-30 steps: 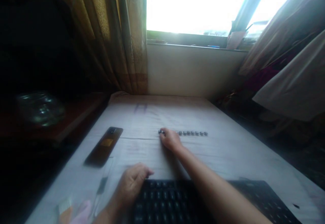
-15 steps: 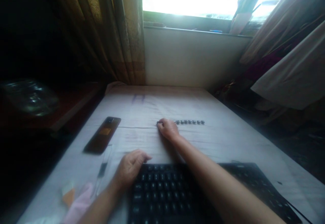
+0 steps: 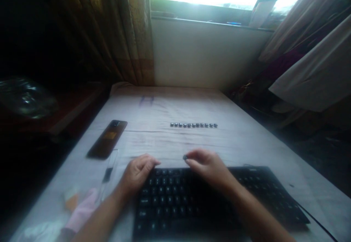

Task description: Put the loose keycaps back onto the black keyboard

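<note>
A black keyboard (image 3: 170, 200) lies on the cloth-covered table below both hands. My left hand (image 3: 138, 172) is closed at its upper left corner, fingers curled over the edge. Above the keyboard's back edge, my right hand (image 3: 205, 163) pinches a small dark keycap (image 3: 185, 157) between thumb and fingertips. Farther back, a straight row of several keycaps (image 3: 193, 125) lies on the cloth. Parts of the keyboard's middle are hidden by my right hand and forearm, and the lettering there is too dark to read.
A dark phone (image 3: 108, 139) lies at the left, beside a clear flat case or strip (image 3: 108, 175). Pink cloth (image 3: 82, 211) and an orange piece (image 3: 71, 201) sit near my left forearm. The keyboard's cable (image 3: 319, 223) runs off right. Curtains and a window stand behind the table (image 3: 153, 110).
My right hand has come back from the left end of the keycap row to the keyboard's back edge, now with a keycap in its fingers. My left hand stays at the corner.
</note>
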A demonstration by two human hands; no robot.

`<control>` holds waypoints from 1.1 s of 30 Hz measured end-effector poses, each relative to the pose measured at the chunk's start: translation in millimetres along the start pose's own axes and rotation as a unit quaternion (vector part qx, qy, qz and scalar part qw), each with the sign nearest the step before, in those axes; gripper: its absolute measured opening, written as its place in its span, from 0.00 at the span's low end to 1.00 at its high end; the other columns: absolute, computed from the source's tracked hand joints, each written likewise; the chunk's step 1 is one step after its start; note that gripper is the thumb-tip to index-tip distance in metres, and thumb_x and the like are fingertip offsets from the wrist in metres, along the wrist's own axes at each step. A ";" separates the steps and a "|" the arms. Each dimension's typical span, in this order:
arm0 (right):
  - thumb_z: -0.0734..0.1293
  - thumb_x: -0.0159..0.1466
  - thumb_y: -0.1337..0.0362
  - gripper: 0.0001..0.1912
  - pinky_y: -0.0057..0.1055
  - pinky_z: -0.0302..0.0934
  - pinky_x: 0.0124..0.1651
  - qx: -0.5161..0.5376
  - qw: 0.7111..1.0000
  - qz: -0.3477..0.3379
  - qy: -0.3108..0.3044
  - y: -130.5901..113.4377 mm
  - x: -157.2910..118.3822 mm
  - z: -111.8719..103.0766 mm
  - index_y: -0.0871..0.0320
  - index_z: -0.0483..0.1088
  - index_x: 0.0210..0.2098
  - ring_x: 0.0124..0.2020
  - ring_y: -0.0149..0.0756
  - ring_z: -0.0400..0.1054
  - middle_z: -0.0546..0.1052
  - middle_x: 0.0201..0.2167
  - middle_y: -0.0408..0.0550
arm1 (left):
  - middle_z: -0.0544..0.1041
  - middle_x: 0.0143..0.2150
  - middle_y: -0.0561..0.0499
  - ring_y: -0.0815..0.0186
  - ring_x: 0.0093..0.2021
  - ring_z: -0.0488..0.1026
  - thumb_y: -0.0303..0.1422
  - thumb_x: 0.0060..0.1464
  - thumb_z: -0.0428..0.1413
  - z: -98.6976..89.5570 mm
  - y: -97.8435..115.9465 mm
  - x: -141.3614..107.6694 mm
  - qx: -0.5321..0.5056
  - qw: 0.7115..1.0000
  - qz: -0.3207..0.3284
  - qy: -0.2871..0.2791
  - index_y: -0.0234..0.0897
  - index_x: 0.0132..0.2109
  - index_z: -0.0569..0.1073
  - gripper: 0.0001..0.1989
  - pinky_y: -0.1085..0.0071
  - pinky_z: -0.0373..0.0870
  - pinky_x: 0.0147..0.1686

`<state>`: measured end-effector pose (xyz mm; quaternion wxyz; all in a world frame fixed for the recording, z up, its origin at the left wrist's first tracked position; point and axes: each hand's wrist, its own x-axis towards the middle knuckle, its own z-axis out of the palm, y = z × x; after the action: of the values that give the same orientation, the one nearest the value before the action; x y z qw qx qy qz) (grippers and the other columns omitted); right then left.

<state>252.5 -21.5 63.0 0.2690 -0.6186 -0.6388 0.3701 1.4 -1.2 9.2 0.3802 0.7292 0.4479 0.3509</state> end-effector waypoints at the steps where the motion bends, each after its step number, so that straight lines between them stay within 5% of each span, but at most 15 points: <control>1: 0.67 0.60 0.63 0.07 0.30 0.70 0.40 0.008 1.000 -0.008 0.002 5.3 -10.8 0.6 0.57 0.77 0.36 0.35 0.36 0.77 0.82 0.34 0.47 | 0.80 0.34 0.49 0.62 0.37 0.76 0.44 0.64 0.45 0.2 0.4 -0.6 0.009 1.000 0.002 -0.005 0.40 0.37 0.79 0.20 0.65 0.73 0.41; 7: 0.64 0.61 0.62 0.10 0.34 0.72 0.38 -0.036 0.988 -0.110 0.102 40.4 -40.9 6.8 0.56 0.77 0.36 0.33 0.39 0.78 0.83 0.33 0.48 | 0.76 0.54 0.46 0.54 0.54 0.72 0.47 0.58 0.54 4.8 12.2 -21.7 0.089 0.995 -0.002 -0.036 0.45 0.55 0.74 0.21 0.52 0.68 0.56; 10: 0.62 0.64 0.63 0.11 0.37 0.72 0.42 -0.127 0.956 -0.198 0.173 52.8 -37.1 2.8 0.57 0.76 0.38 0.37 0.41 0.77 0.82 0.36 0.52 | 0.69 0.63 0.43 0.49 0.62 0.64 0.50 0.54 0.58 11.4 14.5 -38.5 0.191 0.980 0.028 -0.053 0.46 0.65 0.63 0.34 0.45 0.60 0.62; 13: 0.61 0.65 0.64 0.11 0.43 0.68 0.50 -0.220 0.926 -0.226 0.210 62.3 -31.7 -1.0 0.56 0.75 0.38 0.46 0.45 0.75 0.81 0.42 0.54 | 0.67 0.64 0.41 0.49 0.63 0.63 0.51 0.57 0.55 17.3 10.9 -47.7 0.246 0.966 0.065 -0.041 0.43 0.65 0.62 0.34 0.46 0.61 0.63; 22: 0.62 0.64 0.63 0.10 0.36 0.66 0.40 -0.297 0.941 -0.111 0.120 60.3 -42.9 -2.7 0.55 0.75 0.38 0.36 0.42 0.76 0.81 0.35 0.49 | 0.70 0.62 0.43 0.51 0.62 0.65 0.50 0.61 0.49 19.2 10.8 -57.8 0.236 0.968 0.074 -0.032 0.42 0.64 0.63 0.29 0.49 0.63 0.62; 33: 0.61 0.64 0.63 0.11 0.39 0.69 0.40 -0.268 0.946 -0.129 0.126 65.2 -62.0 -2.6 0.54 0.76 0.38 0.36 0.43 0.77 0.82 0.35 0.49 | 0.69 0.62 0.44 0.52 0.62 0.66 0.46 0.61 0.51 23.5 17.5 -77.8 0.238 0.967 0.085 -0.034 0.45 0.65 0.62 0.27 0.49 0.66 0.60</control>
<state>298.7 -85.0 19.1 0.2171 -0.6215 -0.7498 0.0666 0.7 -83.8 0.1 0.1796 0.8456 0.4419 0.2397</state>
